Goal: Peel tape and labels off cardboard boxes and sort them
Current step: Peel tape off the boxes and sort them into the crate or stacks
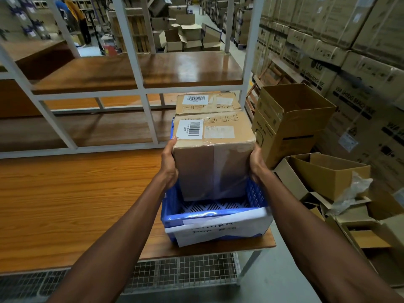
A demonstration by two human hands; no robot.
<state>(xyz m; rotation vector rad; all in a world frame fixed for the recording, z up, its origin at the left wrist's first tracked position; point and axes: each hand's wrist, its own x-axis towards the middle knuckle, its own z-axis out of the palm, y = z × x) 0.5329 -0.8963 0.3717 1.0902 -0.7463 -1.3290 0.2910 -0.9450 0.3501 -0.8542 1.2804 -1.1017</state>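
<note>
Box (pixel 213 158): centre frame, in a blue crate (pixel 218 213) on the desk (pixel 76 193) – barcode label (pixel 189 129) on top.
Left hand (pixel 169 166): 9 o'clock side, gripping.
Right hand (pixel 255 164): 3 o'clock side – gripping.

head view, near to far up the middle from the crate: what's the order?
paper sign on the blue crate's front → blue crate → held box, left hand and right hand on its sides → second labelled box → wooden shelf → pile of open cartons
</note>
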